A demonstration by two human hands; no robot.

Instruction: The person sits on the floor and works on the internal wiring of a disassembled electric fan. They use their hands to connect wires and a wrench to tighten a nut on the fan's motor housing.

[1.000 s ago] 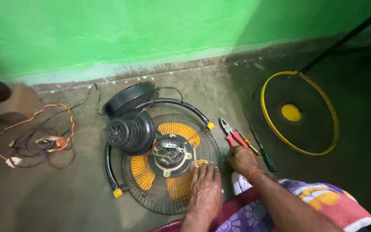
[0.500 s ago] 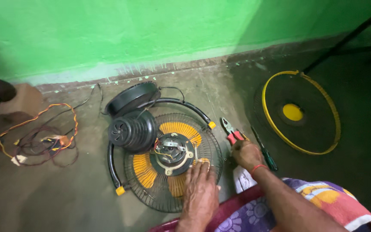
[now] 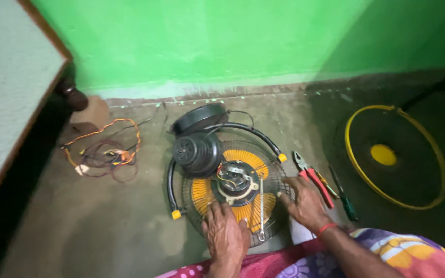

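Two hands on one wire fan grille (image 3: 204, 198) lying flat on the floor, close under the green wall. Left hand (image 3: 226, 234) flat, fingers spread on the near rim; right hand (image 3: 304, 202) fingers spread at its right edge. Beside it: one pair of red pliers (image 3: 312, 177), one screwdriver (image 3: 342, 194). Bare floor (image 3: 104, 226) to the left; one yellow-rimmed grille (image 3: 395, 157) well apart, right.

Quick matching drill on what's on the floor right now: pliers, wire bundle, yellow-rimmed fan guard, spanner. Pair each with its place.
1 pliers
2 wire bundle
3 yellow-rimmed fan guard
4 spanner

A far right, by the dark corner
B lying across the grille with the motor
C just beyond the right hand
D left, near the table leg

Pairs: 1-C, 2-D, 3-A, 4-B
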